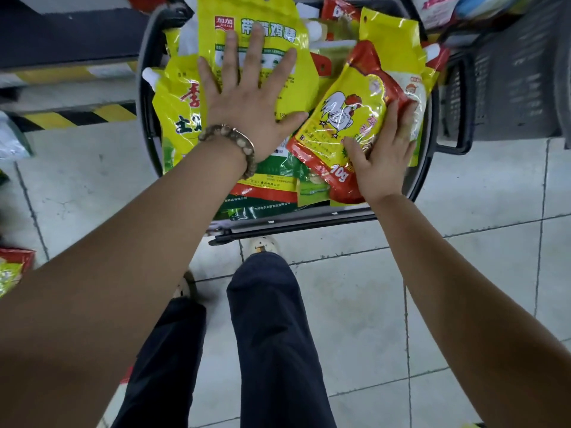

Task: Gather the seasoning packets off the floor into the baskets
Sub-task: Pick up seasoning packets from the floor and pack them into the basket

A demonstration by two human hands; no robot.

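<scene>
Bright yellow across the top packet (234, 7), with green lettering and a small red logo patch. Yellow edged in red on the rooster packet (349, 118) (white bird, red comb). Green with a red band on the lower packet (272, 183). Dark grey on the basket (145, 72). Pale grey tiles with dark grout lines on the floor (463, 273); black-and-yellow diagonal stripes along the floor marking (77, 114). Mottled beige-brown beads on the bracelet (238, 143). Navy trousers (272, 319).

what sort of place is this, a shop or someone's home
Probably a shop or its stockroom: a black shopping basket heaped with branded seasoning packets, a second dark basket beside it, and yellow-black hazard tape along the tiled floor.
</scene>
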